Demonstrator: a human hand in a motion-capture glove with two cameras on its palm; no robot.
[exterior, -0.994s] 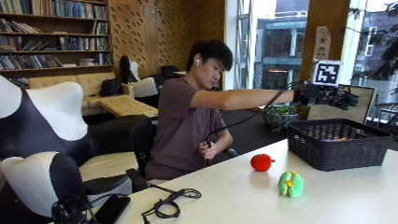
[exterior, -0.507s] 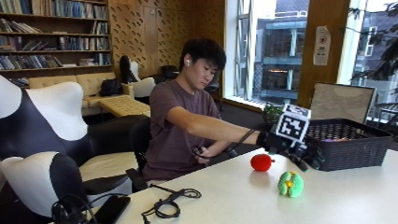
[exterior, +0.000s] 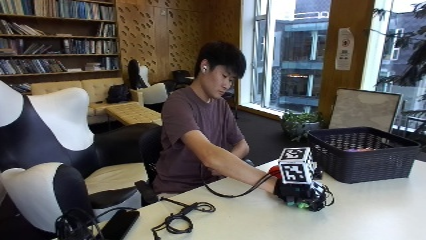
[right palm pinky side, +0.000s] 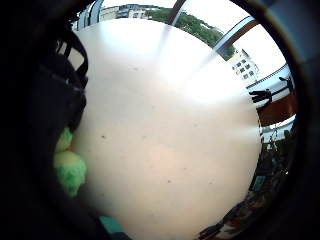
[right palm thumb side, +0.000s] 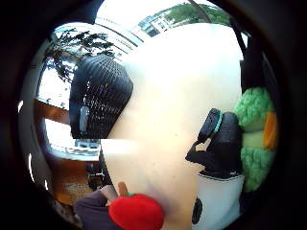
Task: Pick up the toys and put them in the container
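Glove down on the white counter (exterior: 373,215), lower centre-right of the outside view: my right hand (exterior: 301,192) sits over the green toy (exterior: 303,204), and only a sliver of green shows under the black. Fingers curled round it or just resting on it? I cannot tell from any view. In the thumb side palm view the green toy (right palm thumb side: 255,139) is pressed close against the palm, fuzzy green with an orange patch; its edge is cut off, so its long axis and which way it points stay hard to make out. The little finger side palm view gives me only two green lumps (right palm pinky side: 69,167) beside the strap. Red toy (exterior: 273,171) peeks out just left of my wrist, mostly hidden by my arm; it lies on the counter, apart from the green one. Black basket (exterior: 363,155) stands right of centre on the counter, near my hand but not touching.
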